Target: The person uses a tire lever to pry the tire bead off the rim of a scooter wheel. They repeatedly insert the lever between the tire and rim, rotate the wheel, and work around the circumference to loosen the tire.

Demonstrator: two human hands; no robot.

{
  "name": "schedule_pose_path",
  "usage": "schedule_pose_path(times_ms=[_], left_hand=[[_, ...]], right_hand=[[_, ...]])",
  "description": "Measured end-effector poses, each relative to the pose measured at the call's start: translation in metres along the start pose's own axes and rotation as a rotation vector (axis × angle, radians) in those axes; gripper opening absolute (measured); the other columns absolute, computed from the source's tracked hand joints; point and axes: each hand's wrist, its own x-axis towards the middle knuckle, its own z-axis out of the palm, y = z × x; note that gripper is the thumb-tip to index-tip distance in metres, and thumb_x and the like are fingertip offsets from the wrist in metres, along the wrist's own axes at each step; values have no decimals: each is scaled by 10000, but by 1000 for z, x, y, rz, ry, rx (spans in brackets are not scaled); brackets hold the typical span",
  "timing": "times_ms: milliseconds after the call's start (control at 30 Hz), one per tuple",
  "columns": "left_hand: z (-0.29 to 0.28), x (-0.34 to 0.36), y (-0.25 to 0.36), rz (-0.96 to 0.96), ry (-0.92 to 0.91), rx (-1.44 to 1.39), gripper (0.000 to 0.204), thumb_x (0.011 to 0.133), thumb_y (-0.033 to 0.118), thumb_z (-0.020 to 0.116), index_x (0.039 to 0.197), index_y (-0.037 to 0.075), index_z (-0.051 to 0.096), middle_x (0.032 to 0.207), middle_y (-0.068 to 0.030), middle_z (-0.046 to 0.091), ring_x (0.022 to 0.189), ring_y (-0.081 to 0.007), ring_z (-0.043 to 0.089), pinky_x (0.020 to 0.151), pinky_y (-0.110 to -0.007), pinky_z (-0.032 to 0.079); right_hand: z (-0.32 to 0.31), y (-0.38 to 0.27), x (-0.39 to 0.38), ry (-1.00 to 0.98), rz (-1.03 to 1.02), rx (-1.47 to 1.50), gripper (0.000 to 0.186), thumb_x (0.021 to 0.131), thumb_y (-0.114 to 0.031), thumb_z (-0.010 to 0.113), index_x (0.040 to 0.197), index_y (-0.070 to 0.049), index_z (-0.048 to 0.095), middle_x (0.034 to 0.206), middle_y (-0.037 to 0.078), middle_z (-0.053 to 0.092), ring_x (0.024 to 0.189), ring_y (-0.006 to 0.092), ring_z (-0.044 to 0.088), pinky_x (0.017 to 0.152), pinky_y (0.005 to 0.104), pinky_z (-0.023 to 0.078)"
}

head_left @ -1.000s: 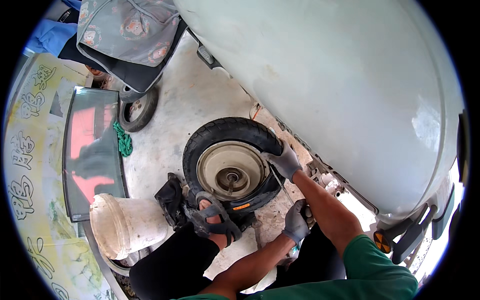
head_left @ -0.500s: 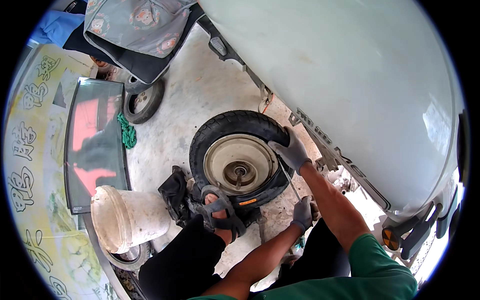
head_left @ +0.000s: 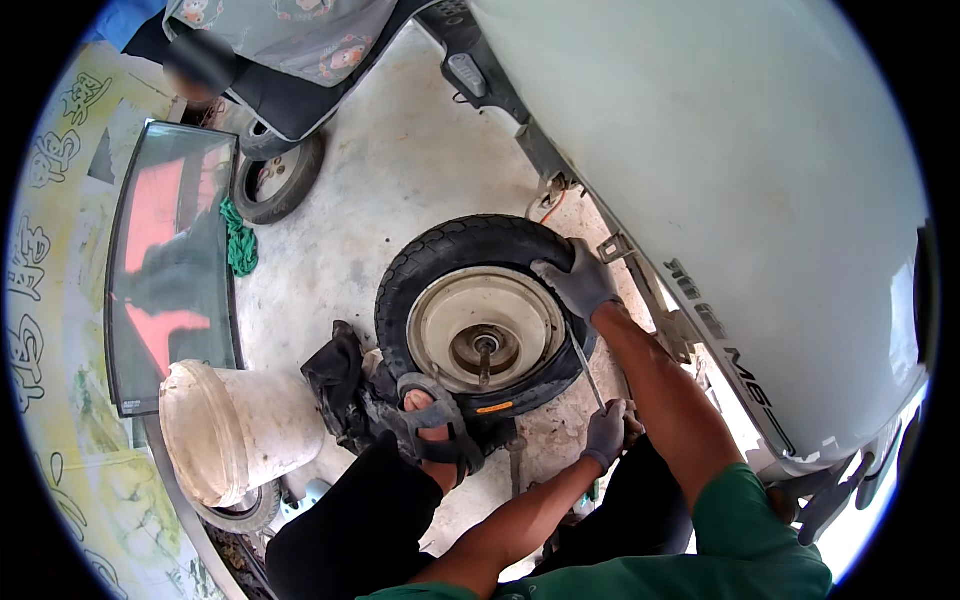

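A scooter-type wheel with a black tire [head_left: 440,250] and a cream metal rim [head_left: 440,310] lies on the floor in front of me. My right hand [head_left: 580,282], in a grey glove, grips the tire at its far right, thumb toward the rim. Gloved as well, my left hand [head_left: 608,432] is closed around the lower end of a thin metal tire lever [head_left: 588,368]. The lever's upper end reaches in between tire and rim on the right side; its tip is hidden. My sandaled foot [head_left: 432,420] presses on the tire's near left edge.
A pale vehicle body [head_left: 700,150] fills the right side. To the left stand a dirty white bucket [head_left: 270,420], a glass pane [head_left: 170,270], a green cloth [head_left: 238,240] and an old tire [head_left: 285,190]. Black cloth [head_left: 335,385] lies beside the wheel.
The view has shifted slightly, so the surroundings sit differently. Both hands keep their holds on the tire and the lever; the lever stands a little steeper.
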Motion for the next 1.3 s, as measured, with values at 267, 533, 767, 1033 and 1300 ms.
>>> schedule_pose_path(times_ms=[267, 533, 767, 1033, 1300], left_hand=[[-65, 48, -16, 1, 133, 257, 287, 1096, 334, 525, 1080, 70, 638, 646, -84, 628, 433, -158, 536, 426, -329, 455], [-105, 6, -9, -145, 150, 458, 304, 1028, 388, 628, 1094, 90, 623, 698, -98, 651, 470, -168, 551, 441, -343, 460], [-128, -91, 114, -93, 88, 1186, 397, 939, 409, 717, 1047, 30, 666, 780, -94, 733, 604, -185, 693, 575, -357, 567], [-87, -178, 298, 226, -41, 2052, 337, 913, 293, 660, 1123, 31, 691, 941, -172, 752, 924, -321, 749, 869, -442, 569], [-48, -178, 366, 426, 45, 2510, 218, 918, 196, 635, 1101, 101, 707, 923, -122, 752, 937, -332, 735, 805, -466, 571]], right_hand=[[4, -23, -23, 64, -12, -157, 827, 820, -584, 793, 1402, -44, 562, 1226, 230, 706, 1156, 408, 675, 1014, 465, 518], [24, 43, -63, 203, 165, 146, 867, 794, -566, 839, 1372, 25, 576, 1232, 228, 716, 1158, 337, 702, 999, 409, 534], [36, 79, -48, 215, 87, 377, 716, 783, -471, 864, 1278, -4, 642, 1151, 170, 752, 1091, 313, 722, 953, 390, 536], [32, 67, -50, 228, 95, 255, 676, 825, -431, 874, 1270, 23, 645, 1134, 151, 756, 1054, 233, 723, 934, 350, 542], [40, 82, -42, 194, 63, 382, 641, 837, -425, 885, 1241, 18, 659, 1108, 81, 751, 1002, 143, 688, 906, 309, 540]])
